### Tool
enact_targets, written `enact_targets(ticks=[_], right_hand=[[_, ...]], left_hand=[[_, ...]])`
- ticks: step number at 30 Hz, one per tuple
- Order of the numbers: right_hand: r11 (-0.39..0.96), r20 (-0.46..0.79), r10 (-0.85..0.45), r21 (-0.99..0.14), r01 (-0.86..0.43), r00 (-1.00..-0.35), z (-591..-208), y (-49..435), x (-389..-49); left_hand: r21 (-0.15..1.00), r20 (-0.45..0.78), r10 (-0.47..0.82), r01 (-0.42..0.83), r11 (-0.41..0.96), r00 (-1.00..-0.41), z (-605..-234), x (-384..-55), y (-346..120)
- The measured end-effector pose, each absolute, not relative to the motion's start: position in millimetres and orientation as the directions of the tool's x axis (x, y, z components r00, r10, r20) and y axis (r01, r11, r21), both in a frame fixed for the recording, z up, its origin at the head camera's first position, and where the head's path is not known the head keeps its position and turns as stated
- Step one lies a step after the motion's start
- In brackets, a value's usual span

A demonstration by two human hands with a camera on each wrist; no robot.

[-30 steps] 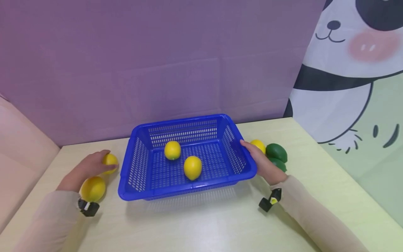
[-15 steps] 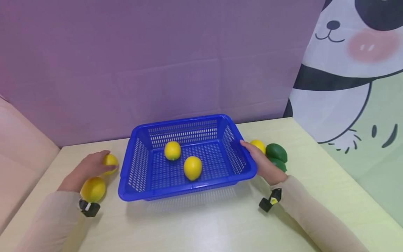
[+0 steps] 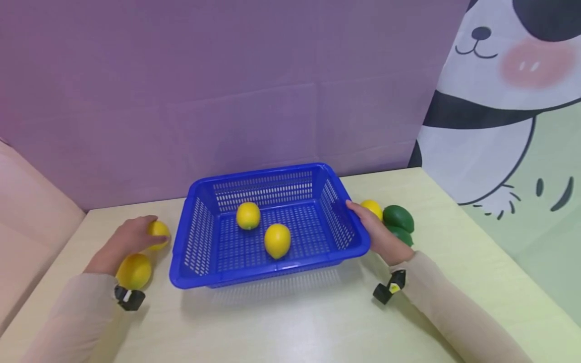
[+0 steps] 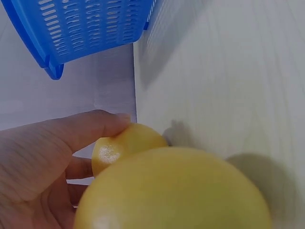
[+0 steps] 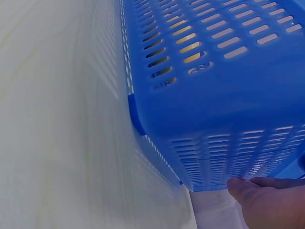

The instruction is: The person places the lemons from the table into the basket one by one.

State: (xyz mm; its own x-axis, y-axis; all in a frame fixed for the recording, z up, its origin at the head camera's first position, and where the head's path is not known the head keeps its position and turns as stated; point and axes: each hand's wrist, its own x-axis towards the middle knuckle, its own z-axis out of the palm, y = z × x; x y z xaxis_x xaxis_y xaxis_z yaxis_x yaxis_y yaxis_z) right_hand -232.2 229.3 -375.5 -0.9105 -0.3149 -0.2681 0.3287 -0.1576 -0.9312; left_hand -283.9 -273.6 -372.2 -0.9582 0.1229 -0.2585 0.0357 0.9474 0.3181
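At the left of the table my left hand (image 3: 133, 234) curls thumb and fingers round a yellow lemon (image 3: 159, 234). In the left wrist view the thumb lies along the held lemon (image 4: 126, 145), and the other fingers are partly hidden behind it. A second, larger-looking lemon (image 3: 134, 271) rests just below the left wrist. My right hand (image 3: 379, 232) grips the right rim of a blue plastic basket (image 3: 272, 267); in the right wrist view its thumb presses the perforated wall. Inside the basket lie two lemons, one toward the back (image 3: 248, 216) and one nearer the front (image 3: 277, 241).
Right of the basket, partly behind the right hand, sit a yellow lemon (image 3: 373, 207) and two dark green fruits (image 3: 398, 218). The light wooden table (image 3: 290, 322) ends at a purple backdrop (image 3: 254, 101). A panda-printed sheet (image 3: 490, 156) hangs on the right.
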Motion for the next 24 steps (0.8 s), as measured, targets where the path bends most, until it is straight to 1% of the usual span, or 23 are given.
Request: enact_targets(ticks=[5, 11, 24], right_hand=[[-0.165, -0.274, -0.315, -0.927, 0.336, -0.909, -375, 230, -232], [-0.166, -0.269, -0.308, -0.929, 0.330, -0.912, -375, 229, -232], [-0.148, -0.261, -0.315, -0.936, 0.319, -0.913, -376, 229, -233]], left_hand=[[0.321, -0.240, 0.154, 0.071, 0.944, -0.959, -373, -285, -277], [0.323, -0.232, 0.159, 0.078, 0.943, -0.960, -373, -285, -278], [0.294, -0.205, 0.189, 0.123, 0.948, -0.960, -363, -288, -278]])
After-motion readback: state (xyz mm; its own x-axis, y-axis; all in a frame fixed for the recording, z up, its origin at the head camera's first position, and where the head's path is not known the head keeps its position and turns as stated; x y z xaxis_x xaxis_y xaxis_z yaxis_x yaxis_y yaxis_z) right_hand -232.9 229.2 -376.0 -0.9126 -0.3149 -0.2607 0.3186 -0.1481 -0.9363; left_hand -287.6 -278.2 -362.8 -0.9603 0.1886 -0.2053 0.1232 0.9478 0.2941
